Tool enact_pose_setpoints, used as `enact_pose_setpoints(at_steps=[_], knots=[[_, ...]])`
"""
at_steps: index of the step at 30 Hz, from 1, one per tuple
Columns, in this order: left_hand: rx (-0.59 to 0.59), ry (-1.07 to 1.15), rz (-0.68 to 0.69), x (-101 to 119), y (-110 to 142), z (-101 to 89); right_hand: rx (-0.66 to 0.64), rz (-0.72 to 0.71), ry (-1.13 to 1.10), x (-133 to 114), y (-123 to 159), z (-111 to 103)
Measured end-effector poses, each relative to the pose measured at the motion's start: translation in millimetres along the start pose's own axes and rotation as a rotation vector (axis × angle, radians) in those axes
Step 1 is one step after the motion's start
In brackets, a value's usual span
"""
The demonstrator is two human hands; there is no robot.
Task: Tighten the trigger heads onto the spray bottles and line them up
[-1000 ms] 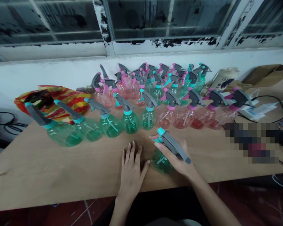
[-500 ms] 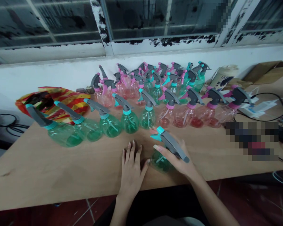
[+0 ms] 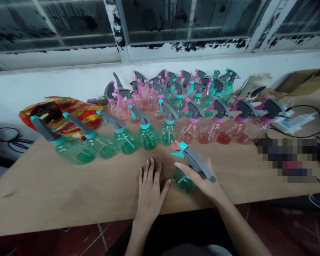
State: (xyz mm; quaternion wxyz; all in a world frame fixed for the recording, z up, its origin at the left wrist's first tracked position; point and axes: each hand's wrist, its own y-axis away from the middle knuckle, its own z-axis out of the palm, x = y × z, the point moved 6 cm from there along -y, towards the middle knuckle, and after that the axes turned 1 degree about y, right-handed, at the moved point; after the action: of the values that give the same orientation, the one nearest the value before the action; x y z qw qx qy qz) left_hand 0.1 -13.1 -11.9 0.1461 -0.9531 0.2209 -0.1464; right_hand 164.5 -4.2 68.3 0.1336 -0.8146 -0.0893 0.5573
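Note:
My right hand (image 3: 202, 181) is wrapped round the neck of a green spray bottle (image 3: 183, 181) near the table's front edge. The bottle has a grey and turquoise trigger head, and its lower body shows below my fingers. My left hand (image 3: 150, 192) lies flat on the wooden table (image 3: 69, 199), fingers spread, just left of that bottle and holding nothing. Beyond both hands runs a row of spray bottles: several green ones (image 3: 125, 142) on the left and several pink ones (image 3: 205, 133) on the right.
More pink and green spray bottles (image 3: 146, 99) crowd together by the wall. A red and yellow striped bag (image 3: 88, 115) lies at the back left. On the right are a power strip (image 3: 293, 122) with cables, a white cylindrical container (image 3: 256, 87) and a cardboard box (image 3: 301, 81).
Both hands and the held spray bottle keep their places on the table. Only the camera view has shifted slightly.

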Motion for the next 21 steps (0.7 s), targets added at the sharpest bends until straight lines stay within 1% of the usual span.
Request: enact_pose_setpoints(at_steps=[4,7,10,17,21], knots=[[0.005,-0.004,0.003,1,0,-0.5,0.005,-0.026,0.0,-3,-1,1],[0.005,-0.011,0.001,0,0,-0.5,-0.017,-0.065,-0.026,-7,-5,3],[0.006,-0.003,-0.004,0,0,-0.5,0.004,-0.095,-0.039,-10,-9,4],[0.006,0.019,-0.007,0,0,-1.2,0.064,-0.07,-0.004,-6,-9,3],[0.008,0.024,-0.008,0,0,-1.6,0.001,-0.092,-0.06,-9,-8,3]])
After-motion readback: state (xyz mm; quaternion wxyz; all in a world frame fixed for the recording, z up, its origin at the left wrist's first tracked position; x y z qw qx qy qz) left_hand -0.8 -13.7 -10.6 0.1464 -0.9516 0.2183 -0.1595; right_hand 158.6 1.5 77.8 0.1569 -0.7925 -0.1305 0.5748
